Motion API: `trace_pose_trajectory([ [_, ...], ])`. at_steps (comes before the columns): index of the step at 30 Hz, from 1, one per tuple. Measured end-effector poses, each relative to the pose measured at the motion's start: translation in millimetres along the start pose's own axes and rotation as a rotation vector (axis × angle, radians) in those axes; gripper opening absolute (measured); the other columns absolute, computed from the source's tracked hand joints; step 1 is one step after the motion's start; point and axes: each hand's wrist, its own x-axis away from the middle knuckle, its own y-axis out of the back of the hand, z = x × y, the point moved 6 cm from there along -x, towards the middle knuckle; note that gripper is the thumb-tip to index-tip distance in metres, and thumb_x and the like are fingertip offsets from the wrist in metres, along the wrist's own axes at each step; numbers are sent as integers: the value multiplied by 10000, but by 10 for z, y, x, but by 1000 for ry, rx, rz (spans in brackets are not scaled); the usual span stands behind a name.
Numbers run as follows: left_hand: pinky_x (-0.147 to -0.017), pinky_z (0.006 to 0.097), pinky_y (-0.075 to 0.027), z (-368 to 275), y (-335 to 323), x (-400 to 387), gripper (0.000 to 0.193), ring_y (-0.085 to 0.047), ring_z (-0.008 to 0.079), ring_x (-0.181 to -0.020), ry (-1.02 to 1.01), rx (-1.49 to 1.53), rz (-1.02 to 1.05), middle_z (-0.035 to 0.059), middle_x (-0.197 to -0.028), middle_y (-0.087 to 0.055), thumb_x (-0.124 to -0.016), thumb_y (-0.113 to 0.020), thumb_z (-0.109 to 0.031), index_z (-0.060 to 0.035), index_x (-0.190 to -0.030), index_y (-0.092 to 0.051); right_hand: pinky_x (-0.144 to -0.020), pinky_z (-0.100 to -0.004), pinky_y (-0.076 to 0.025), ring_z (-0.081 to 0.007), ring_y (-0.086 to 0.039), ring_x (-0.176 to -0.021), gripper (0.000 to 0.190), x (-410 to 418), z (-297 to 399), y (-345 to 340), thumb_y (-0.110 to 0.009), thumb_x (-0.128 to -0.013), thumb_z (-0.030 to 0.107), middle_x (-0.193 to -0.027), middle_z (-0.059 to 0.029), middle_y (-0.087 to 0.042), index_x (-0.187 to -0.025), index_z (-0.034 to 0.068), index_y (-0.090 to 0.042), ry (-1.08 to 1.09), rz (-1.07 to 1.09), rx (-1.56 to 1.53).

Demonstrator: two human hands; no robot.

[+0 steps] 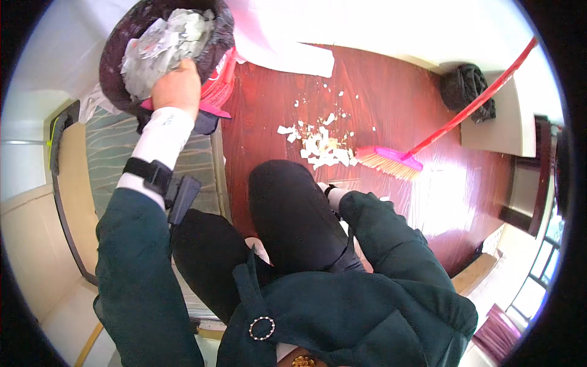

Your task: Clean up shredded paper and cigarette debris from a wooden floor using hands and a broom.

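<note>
My left hand [178, 89] reaches over the rim of a waste bin [112, 73] with a dark liner and a pink-red outer side. It touches crumpled, whitish translucent plastic and paper waste [167, 43] in the bin. Its fingertips are buried from sight, so whether they grip the waste is unclear. Of my right arm, only the sleeve [390, 229] and a bit of wrist show; the hand itself is hidden behind my knee. In front of my knees, torn white scraps [323, 147] lie in a loose pile with crumbs. The pink head of a broom [390, 160] rests beside them.
The broom's red handle [477, 103] slants up to the right, past a black plastic bag [467, 91] and a pale cabinet side [500, 124]. White cloth or sheet [293, 57] lies on the reddish wood-look floor [270, 101]. A patterned mat or tile strip [151, 151] lies at left.
</note>
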Motion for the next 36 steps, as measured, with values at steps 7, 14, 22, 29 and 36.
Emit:
trace_pose_trajectory([
  [7, -633, 435, -515, -8, -15, 14, 169, -647, 334, -719, -44, -135, -39, 192, -758, -643, -870, -363, -130, -28, -908, -492, -1011, -520, -250, -268, -350, -1214, 217, -179, -588, 824, -535, -753, 192, -1148, -58, -493, -964, 179, -585, -183, -23, 356],
  [14, -650, 436, -491, -53, -9, -3, 190, -630, 344, -735, -10, -111, -2, 189, -753, -635, -798, -559, -119, -18, -916, -449, -905, -454, -371, -370, -453, -1061, 307, 867, -727, 1319, -557, -700, 76, -1074, -164, -505, -1006, 79, -528, -759, -696, -56],
  [22, -663, 436, -496, -41, -7, -28, 311, -631, 349, -751, -15, -158, 37, 191, -778, -637, -753, -642, -155, -25, -942, -432, -1011, -418, -289, -407, -374, -1149, 678, 1186, -1108, 543, -594, -654, 124, -1190, -269, -438, -1276, -8, -356, -1418, -905, -140],
  [29, -609, 430, -510, -95, 19, 16, 113, -644, 327, -694, -88, -203, -23, 184, -721, -637, -861, -380, -105, -29, -896, -456, -888, -441, -398, -372, -429, -1093, 521, 635, -1351, 1308, -598, -646, 140, -1135, -264, -475, -1145, 36, -491, -1246, -887, -61],
  [36, -585, 419, -513, -59, 64, 48, 102, -644, 321, -661, -78, -209, -87, 168, -691, -636, -857, -392, -108, -31, -876, -457, -951, -628, -284, -406, -122, -1316, 1129, 485, -1802, 1892, -808, -469, 516, -1464, -91, -118, -1387, 303, -186, -1047, -539, -154],
])
